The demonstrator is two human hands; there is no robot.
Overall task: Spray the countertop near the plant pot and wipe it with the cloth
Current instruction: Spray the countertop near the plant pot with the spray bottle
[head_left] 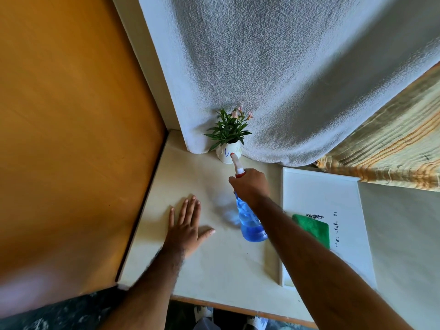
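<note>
Just ahead of your right hand (250, 184), which is closed around the neck of the blue bottle (250, 222) with the nozzle aimed at the base of the pot (228, 154), lies the bare worktop (214, 258) you want to wet. Tip the nozzle down so the mist lands on the surface short of the pot, not on the plant or the curtain (285, 79) behind it. Your left hand (188, 225) lies flat, open and empty, to the left of the bottle; the cloth (314, 228) waits on the tray (333, 194), right of your right forearm.
</note>
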